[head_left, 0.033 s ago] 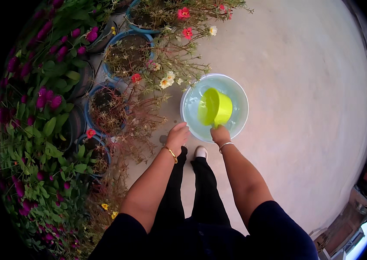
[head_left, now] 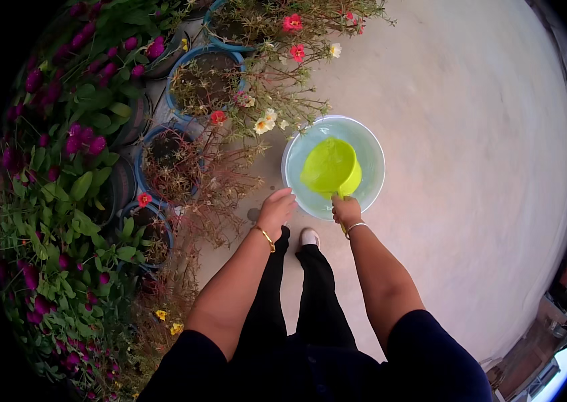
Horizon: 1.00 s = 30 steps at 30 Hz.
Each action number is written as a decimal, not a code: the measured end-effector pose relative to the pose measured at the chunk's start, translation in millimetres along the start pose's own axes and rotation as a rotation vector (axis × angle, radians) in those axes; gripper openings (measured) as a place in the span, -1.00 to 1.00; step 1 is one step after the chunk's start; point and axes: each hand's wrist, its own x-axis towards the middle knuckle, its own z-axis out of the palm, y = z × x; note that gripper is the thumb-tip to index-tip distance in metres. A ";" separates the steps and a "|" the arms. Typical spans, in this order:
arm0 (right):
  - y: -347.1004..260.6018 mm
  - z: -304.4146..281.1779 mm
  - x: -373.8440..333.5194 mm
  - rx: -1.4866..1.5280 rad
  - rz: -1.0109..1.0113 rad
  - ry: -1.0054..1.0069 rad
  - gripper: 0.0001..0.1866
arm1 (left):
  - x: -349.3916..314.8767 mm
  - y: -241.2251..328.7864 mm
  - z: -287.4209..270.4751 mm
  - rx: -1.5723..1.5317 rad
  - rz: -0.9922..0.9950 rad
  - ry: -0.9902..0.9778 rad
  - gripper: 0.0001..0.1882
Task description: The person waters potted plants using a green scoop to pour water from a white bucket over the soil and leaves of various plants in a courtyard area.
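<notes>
My right hand (head_left: 346, 210) is closed round the handle of a lime-green plastic dipper (head_left: 352, 177). The dipper is tilted, its wide mouth facing up and left, inside a round white tub (head_left: 382, 151) of clear water (head_left: 310, 142). How deep it sits in the water is hard to tell. At the tub's lower left edge is my left hand (head_left: 275, 212), fingers loosely bent and nothing visible in them. Its fingertips overlap the rim in view; whether they touch it I cannot tell.
Blue-rimmed flower pots (head_left: 204, 82) line the left side. Thin stems with red and white blooms (head_left: 265, 124) reach over toward the tub. Leafy plants with purple flowers (head_left: 83, 142) fill the far left. Pale concrete floor (head_left: 471, 187) stretches right. My shoe (head_left: 309, 236) is near the tub.
The dipper has turned in my right hand, so more of its open mouth shows and less of its outer side. My right hand has shifted slightly right; my left hand is nearly still.
</notes>
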 end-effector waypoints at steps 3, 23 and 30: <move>12.0 -18.8 -38.8 0.235 0.038 -0.016 -0.63 | -40.4 9.1 -1.5 0.032 0.063 -0.056 -0.62; -32.8 -18.0 -532.2 -0.155 -0.791 -0.709 -0.75 | -505.8 -91.5 -175.3 -0.230 0.646 -0.084 -0.61; -19.0 161.9 -666.7 -0.063 -0.803 -1.134 -0.77 | -600.2 -158.6 -312.1 -0.283 0.775 -0.021 -0.61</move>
